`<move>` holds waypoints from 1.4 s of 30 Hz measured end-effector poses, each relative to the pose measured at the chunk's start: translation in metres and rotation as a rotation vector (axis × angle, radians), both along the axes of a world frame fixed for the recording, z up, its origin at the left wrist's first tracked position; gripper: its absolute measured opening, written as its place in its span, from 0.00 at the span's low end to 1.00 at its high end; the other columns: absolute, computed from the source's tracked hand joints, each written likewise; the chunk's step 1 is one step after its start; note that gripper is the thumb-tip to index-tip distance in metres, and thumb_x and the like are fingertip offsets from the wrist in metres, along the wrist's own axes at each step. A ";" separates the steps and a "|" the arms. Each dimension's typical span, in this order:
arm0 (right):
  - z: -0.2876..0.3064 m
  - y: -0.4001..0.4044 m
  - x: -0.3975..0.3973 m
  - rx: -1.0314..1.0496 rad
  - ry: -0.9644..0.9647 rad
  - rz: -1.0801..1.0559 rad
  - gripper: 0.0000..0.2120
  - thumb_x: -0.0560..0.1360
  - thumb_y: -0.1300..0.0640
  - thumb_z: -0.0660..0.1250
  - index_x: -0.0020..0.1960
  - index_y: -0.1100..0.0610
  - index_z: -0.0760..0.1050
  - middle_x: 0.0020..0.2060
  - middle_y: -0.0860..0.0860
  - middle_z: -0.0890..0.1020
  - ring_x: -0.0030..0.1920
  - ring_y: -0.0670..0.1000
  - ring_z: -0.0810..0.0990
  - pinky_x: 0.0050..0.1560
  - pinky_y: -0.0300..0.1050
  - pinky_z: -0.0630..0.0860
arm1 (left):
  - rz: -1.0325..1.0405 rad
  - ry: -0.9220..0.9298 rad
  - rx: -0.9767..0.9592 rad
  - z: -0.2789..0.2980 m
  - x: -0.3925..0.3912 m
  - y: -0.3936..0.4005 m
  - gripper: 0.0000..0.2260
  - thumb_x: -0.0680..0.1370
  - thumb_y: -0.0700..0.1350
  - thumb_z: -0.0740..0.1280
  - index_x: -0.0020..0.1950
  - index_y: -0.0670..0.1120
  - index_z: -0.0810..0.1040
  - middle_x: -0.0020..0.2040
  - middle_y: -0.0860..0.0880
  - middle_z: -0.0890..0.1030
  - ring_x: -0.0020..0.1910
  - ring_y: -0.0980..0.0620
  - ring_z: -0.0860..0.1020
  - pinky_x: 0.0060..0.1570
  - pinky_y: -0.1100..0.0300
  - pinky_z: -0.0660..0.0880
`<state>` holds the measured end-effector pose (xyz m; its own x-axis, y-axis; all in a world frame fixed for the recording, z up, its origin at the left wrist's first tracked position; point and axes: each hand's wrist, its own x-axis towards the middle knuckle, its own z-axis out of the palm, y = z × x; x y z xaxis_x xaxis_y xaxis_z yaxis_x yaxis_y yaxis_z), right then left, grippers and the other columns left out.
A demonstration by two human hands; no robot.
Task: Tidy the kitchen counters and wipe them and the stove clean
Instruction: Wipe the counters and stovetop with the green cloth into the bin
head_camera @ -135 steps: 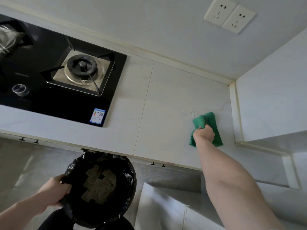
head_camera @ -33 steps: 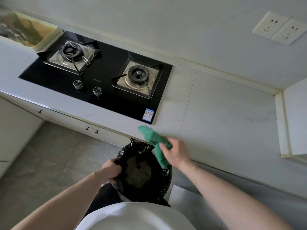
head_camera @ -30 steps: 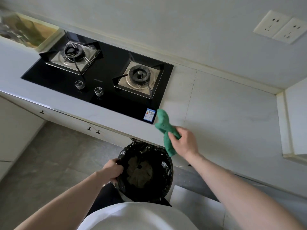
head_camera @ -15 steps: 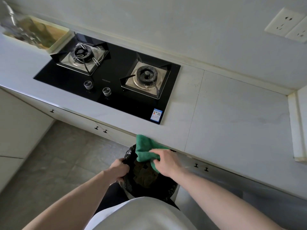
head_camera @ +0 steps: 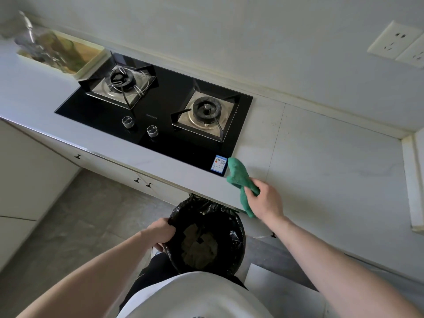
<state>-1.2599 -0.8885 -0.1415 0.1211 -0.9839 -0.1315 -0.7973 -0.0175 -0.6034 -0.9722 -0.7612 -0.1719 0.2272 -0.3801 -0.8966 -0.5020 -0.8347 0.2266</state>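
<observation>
**Wipe pass at the table edge, bin held below to catch**

Right hand (head_camera: 267, 204) is clamped on a bunched green microfibre cloth (head_camera: 238, 177); the cloth hangs over the front strip of the pale stone-look table (head_camera: 321, 171), at about 4 o'clock from the black glass two-burner gas stove (head_camera: 160, 115), just beside its front right corner. Can't tell whether the cloth tip touches the surface.

Left hand (head_camera: 161, 232) has its fingers curled round the rim of the round black-bagged waste bin (head_camera: 206, 244), which sits just under the table edge at 6 o'clock from the stove.

How to do it well, my read:
- Flatten the cloth first; bunched like this it has little contact area.
- Sweep toward the edge, straight over the bin mouth.
- Keep the bin rim tight under the lip so crumbs don't hit the floor.
- Stove glass looks like the next surface; stay off the two silver knobs (head_camera: 140, 126).

Writing:
- Blue and white sticker (head_camera: 219, 163) on the stove's front right corner, with a QR code; text too small to read.
- Small white brand mark on the glass between the burners: illegible.
</observation>
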 end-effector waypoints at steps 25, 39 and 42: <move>0.000 -0.111 -0.066 -0.171 -0.025 -0.275 0.12 0.76 0.55 0.66 0.58 0.48 0.81 0.45 0.50 0.86 0.46 0.57 0.83 0.43 0.45 0.76 | 0.134 -0.031 -0.077 -0.011 0.002 0.003 0.15 0.76 0.37 0.59 0.56 0.47 0.80 0.48 0.42 0.83 0.41 0.43 0.85 0.31 0.55 0.83; -0.026 -0.257 -0.087 -0.188 0.139 -0.364 0.20 0.78 0.59 0.66 0.69 0.50 0.78 0.60 0.53 0.84 0.60 0.60 0.81 0.56 0.50 0.77 | 0.117 -0.106 -0.068 -0.028 0.009 -0.005 0.15 0.74 0.36 0.62 0.56 0.48 0.81 0.43 0.44 0.83 0.39 0.44 0.83 0.28 0.60 0.78; -0.041 -0.276 -0.084 -0.137 0.177 -0.350 0.19 0.78 0.57 0.66 0.69 0.51 0.78 0.59 0.54 0.84 0.60 0.61 0.81 0.57 0.50 0.78 | 0.105 -0.116 -0.081 -0.032 0.012 -0.006 0.15 0.74 0.36 0.63 0.57 0.50 0.81 0.42 0.45 0.83 0.38 0.46 0.83 0.29 0.63 0.76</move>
<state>-1.3436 -1.1644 -0.1823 -0.2371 -0.9714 0.0146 -0.8606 0.2031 -0.4671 -0.9601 -0.7673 -0.2043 0.3694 -0.4184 -0.8298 -0.4392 -0.8655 0.2408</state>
